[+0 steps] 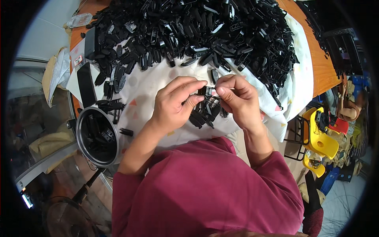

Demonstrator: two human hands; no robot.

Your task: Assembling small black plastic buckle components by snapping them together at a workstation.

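My left hand (173,102) pinches a small black plastic part (206,91) between thumb and fingertips. My right hand (240,98) meets it from the other side, thumb and fingers closed on the same part or on a thin black piece joined to it; which one I cannot tell. Just beneath the hands, a small cluster of black parts (202,118) lies on the white patterned cloth (146,85). A single dark oval piece (214,76) rests beyond my right fingertips.
A big heap of black plastic parts (189,27) covers the table's far side. At the left stands a grey-rimmed bucket (118,138) with black parts inside. A long black item (86,85) lies behind it. Yellow chairs (321,138) and another person (350,110) are at the right.
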